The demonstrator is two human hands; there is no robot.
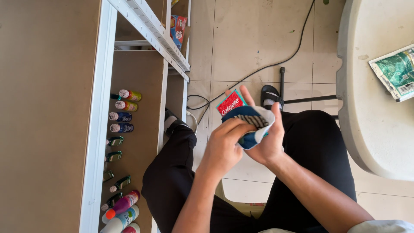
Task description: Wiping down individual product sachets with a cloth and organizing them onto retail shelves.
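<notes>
My right hand (268, 139) holds a small red toothpaste box (230, 102) together with a blue and white striped pouch (252, 123), fingers spread behind them. My left hand (224, 144) comes in from the left, and its fingers pinch the pouch's near edge. Both hands are raised above my lap, over black trousers.
A shelf unit (99, 129) stands at left, with several small bottles (123, 116) and spray bottles (123, 207) on a lower board. A round white table (366, 129) at right bears a green packet (394, 71). A black cable (267, 67) crosses the tiled floor.
</notes>
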